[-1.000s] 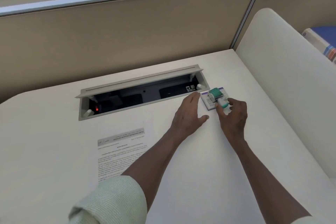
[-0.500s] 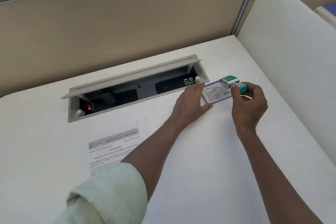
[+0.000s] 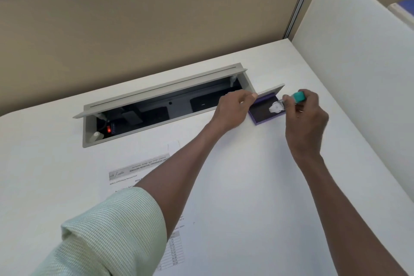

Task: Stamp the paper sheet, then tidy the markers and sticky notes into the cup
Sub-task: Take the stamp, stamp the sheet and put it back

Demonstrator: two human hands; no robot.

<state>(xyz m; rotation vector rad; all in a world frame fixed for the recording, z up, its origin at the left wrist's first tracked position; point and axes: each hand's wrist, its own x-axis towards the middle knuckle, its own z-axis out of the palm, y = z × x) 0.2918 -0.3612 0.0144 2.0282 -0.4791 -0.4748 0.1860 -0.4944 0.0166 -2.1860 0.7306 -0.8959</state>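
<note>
A purple ink pad [image 3: 261, 114] lies open on the white desk, its lid [image 3: 270, 90] tilted up at the back. My left hand [image 3: 233, 111] pinches the lid's left edge. My right hand [image 3: 305, 116] grips a stamp with a teal handle [image 3: 299, 96], and its pale face [image 3: 276, 108] rests on the dark pad. The printed paper sheet [image 3: 139, 167] lies nearer me on the desk, partly hidden under my left forearm. No markers, sticky notes or cup are in view.
An open cable tray [image 3: 156, 105] with a raised grey flap is sunk into the desk behind the sheet, with a red light inside. A beige partition [image 3: 156, 29] runs along the back. A white curved panel [image 3: 358, 63] borders the desk on the right.
My left hand has lifted the ink pad's lid open. My right hand has brought the stamp from beside the closed case down onto the pad. The camera has tilted down.
</note>
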